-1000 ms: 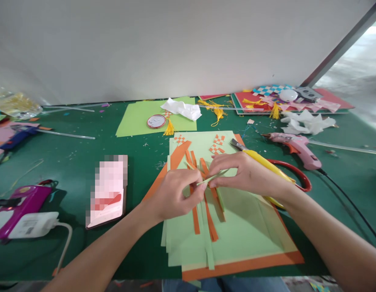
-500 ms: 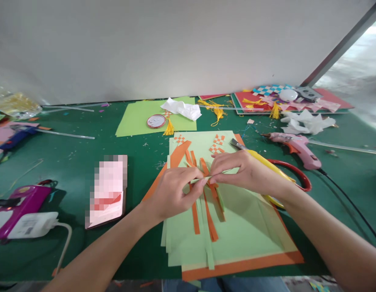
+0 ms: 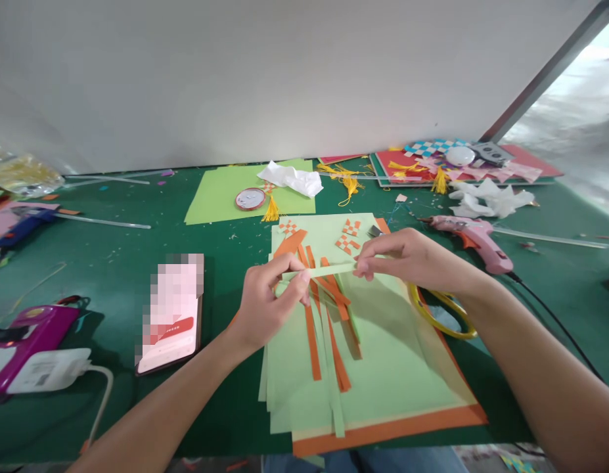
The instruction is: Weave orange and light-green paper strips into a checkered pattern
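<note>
We are holding a pale green strip [image 3: 331, 270] between our two hands, above the near-middle of the desk [image 3: 225, 243], over the green sheets [image 3: 393, 368]. The left hand [image 3: 267, 302] is pinching it toward its left end and the right hand [image 3: 395, 263] is gripping its right end, seemingly so that the strip is stretching flat and straight. Orange strips [image 3: 313, 341] are lying just below, probably for easy picking, and checkered pieces [image 3: 347, 244] are resting on the far part of the sheets, perhaps out of the way. The scissors [image 3: 451, 334] are sitting partly under our right forearm.

Our hands are standing apart, thumbs meeting fingers, with both wrists raised. Our forearms are slanting inward from the near left and near right.
</note>
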Action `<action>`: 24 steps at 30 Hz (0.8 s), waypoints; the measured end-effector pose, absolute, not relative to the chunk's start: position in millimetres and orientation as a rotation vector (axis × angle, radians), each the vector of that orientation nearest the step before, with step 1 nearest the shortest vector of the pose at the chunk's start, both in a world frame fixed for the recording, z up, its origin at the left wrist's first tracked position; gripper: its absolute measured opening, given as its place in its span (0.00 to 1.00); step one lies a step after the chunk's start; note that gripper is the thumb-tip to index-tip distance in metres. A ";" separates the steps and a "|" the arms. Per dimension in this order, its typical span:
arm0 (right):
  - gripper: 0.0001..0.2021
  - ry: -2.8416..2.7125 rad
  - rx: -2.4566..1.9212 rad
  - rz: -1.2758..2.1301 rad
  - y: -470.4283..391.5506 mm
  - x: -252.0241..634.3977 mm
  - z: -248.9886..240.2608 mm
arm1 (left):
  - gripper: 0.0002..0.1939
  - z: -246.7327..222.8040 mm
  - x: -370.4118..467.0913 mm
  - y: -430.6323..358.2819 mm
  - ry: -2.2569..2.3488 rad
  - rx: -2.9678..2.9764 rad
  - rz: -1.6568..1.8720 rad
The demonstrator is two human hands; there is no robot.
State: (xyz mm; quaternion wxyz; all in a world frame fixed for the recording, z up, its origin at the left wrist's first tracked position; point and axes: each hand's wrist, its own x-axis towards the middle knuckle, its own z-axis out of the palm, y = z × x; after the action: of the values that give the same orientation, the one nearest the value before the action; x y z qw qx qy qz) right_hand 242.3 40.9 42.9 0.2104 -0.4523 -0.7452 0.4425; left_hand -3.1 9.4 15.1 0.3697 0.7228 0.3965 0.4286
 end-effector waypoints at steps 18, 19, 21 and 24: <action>0.16 -2.107 -1.173 1.218 37.6 241.0 45.1 | 0.13 16.6 -0.8 10.9 1.050 1.621 1.143; 0.16 -2.102 -1.177 1.213 37.5 240.8 44.9 | 0.13 16.8 -1.2 10.6 1.053 1.621 1.144; 0.16 -2.087 -1.188 1.201 37.4 240.1 44.4 | 0.12 16.8 -1.6 10.0 1.056 1.627 1.141; 0.17 -2.084 -1.171 1.206 37.1 239.0 44.3 | 0.13 16.3 -1.3 9.7 1.059 1.638 1.133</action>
State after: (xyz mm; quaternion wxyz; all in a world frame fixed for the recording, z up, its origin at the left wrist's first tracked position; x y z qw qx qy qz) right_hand 239.0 37.1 44.3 0.2300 -0.4256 -0.7575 0.4383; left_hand -1.3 9.7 16.3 0.4289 0.6560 0.4241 0.4538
